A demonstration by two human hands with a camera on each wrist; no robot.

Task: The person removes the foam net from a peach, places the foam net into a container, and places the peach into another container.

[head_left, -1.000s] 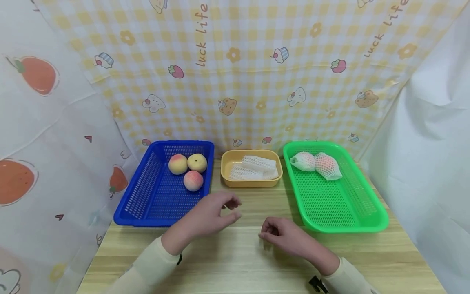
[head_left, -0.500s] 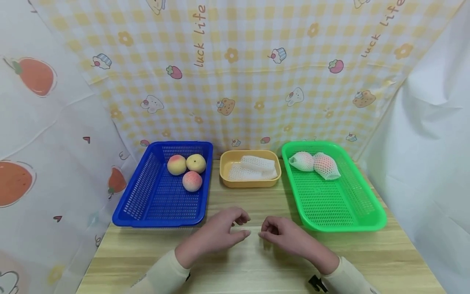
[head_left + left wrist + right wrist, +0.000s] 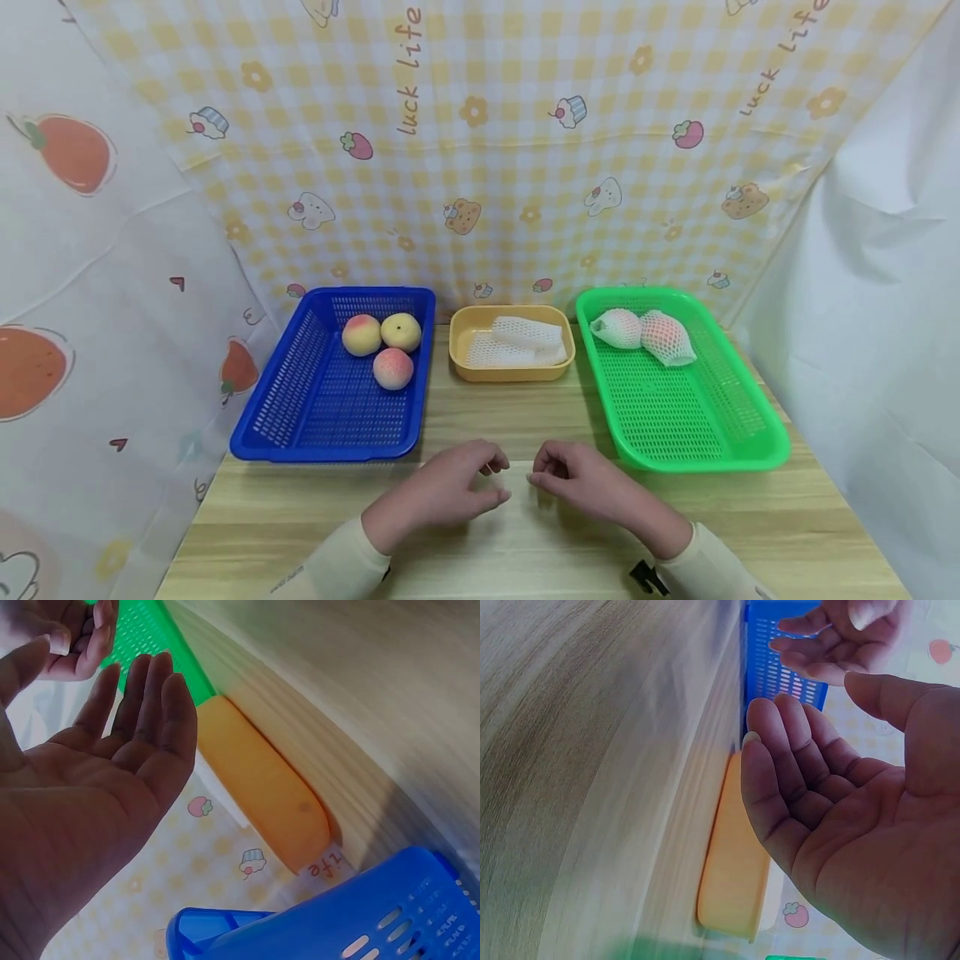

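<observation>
My left hand [image 3: 455,483] and right hand [image 3: 577,479] face each other over the front of the wooden table, a small gap between them. Both have loosely bent fingers and hold nothing, as the wrist views also show. Left of them is a blue basket [image 3: 322,457] with three peaches, among them a pinkish peach [image 3: 393,368]. Behind the hands, a yellow tray [image 3: 513,375] holds white foam net sleeves [image 3: 527,332]. In the green basket [image 3: 701,462] on the right lie two net-wrapped peaches, one of them a pink wrapped peach [image 3: 667,337].
The wooden table [image 3: 495,412] carries all three containers along its back half. A checked cloth [image 3: 480,183] hangs right behind them. White sheets [image 3: 862,333] close off both sides. The green basket's near edge lies close to the right forearm.
My left hand has drawn back from beside the blue basket, toward me and slightly right, and now lies opposite the right hand. The right hand, the peaches and the containers have kept their places.
</observation>
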